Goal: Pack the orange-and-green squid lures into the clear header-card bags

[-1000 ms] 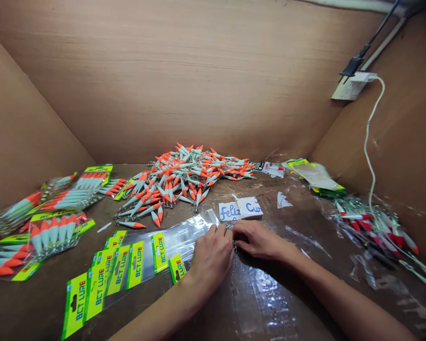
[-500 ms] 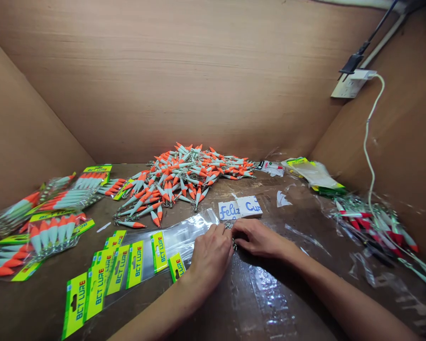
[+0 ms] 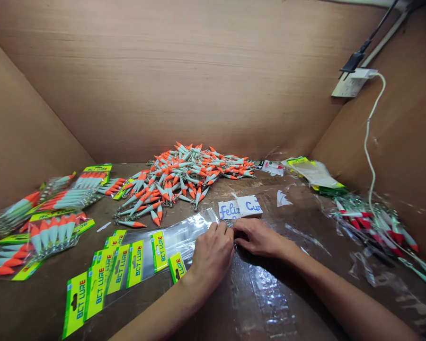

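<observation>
Right fingers [image 3: 244,229] of mine sit a touch further right than half a second ago; my left fingers [image 3: 223,233] edge the same way. Less of the small metal piece [image 3: 229,225] shows between them now. My view tips slightly: wall socket [image 3: 351,84] rides higher, white pipe [image 3: 386,3] at top edge thinner in sight.

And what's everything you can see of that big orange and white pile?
The pile is a loose heap of slim lures, whitish with orange tips, plastic-looking, with metal-looking bits. They point every way, some straggling in front. It rests on the table by the back wall; a yellow-green packet lies at its left edge.
</observation>
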`<act>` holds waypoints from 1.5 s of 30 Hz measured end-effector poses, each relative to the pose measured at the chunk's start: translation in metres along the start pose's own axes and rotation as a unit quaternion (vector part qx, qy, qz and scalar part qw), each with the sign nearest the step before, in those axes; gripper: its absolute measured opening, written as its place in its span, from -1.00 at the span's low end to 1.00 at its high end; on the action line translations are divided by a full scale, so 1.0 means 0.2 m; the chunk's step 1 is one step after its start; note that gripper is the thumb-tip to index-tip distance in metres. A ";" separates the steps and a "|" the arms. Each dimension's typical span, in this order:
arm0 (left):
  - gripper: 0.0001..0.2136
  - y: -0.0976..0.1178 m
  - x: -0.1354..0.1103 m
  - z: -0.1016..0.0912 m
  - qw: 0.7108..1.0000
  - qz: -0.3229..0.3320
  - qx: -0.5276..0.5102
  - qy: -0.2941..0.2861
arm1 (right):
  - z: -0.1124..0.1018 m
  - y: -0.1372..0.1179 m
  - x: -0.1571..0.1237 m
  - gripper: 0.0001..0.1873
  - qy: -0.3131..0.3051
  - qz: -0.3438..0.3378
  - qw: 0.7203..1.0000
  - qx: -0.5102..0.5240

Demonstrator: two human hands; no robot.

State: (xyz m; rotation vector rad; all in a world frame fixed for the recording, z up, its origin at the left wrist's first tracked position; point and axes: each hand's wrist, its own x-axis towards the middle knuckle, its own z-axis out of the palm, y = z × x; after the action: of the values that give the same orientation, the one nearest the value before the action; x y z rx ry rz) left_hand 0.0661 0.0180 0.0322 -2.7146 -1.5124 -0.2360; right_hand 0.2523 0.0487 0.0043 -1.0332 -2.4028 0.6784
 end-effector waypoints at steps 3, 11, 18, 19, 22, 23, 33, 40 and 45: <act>-0.89 0.00 0.00 0.01 1.000 0.003 0.005 0.001 | 0.00 0.00 0.00 -0.86 -0.001 -0.002 1.000 0.001; -0.85 0.00 0.00 0.03 1.000 0.008 0.027 -0.009 | 0.01 0.01 0.00 -0.83 -0.002 -0.002 1.000 0.009; -0.83 0.00 -0.01 0.03 1.000 0.007 0.026 -0.008 | 0.01 0.02 -0.01 -0.82 -0.001 -0.005 1.000 0.007; -0.84 0.00 -0.01 0.04 1.000 0.008 0.025 -0.008 | 0.01 0.02 -0.01 -0.82 -0.001 -0.004 1.000 0.007; -0.85 -0.01 -0.02 0.04 1.000 0.013 0.023 -0.001 | 0.01 0.03 -0.01 -0.79 0.001 -0.004 1.000 0.010; -0.84 -0.01 -0.02 0.04 1.000 0.014 0.021 0.001 | 0.01 0.03 -0.01 -0.78 0.002 -0.004 1.000 0.011; -0.84 0.00 -0.03 0.00 0.999 -0.040 -0.018 0.013 | 0.00 0.02 -0.01 -0.79 0.009 0.012 1.000 0.011; -0.84 0.01 -0.02 0.02 0.999 -0.041 -0.012 0.002 | 0.00 0.02 -0.01 -0.77 0.003 0.017 1.000 0.019; -0.86 0.00 -0.02 0.03 0.999 -0.043 -0.017 -0.006 | 0.00 0.02 -0.01 -0.76 0.001 0.015 1.000 0.024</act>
State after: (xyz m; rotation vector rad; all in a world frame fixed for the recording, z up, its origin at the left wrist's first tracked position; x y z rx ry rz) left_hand 0.0653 0.0158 0.0260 -2.6842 -1.6438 -0.2502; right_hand 0.2551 0.0497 0.0008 -1.0509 -2.3617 0.7417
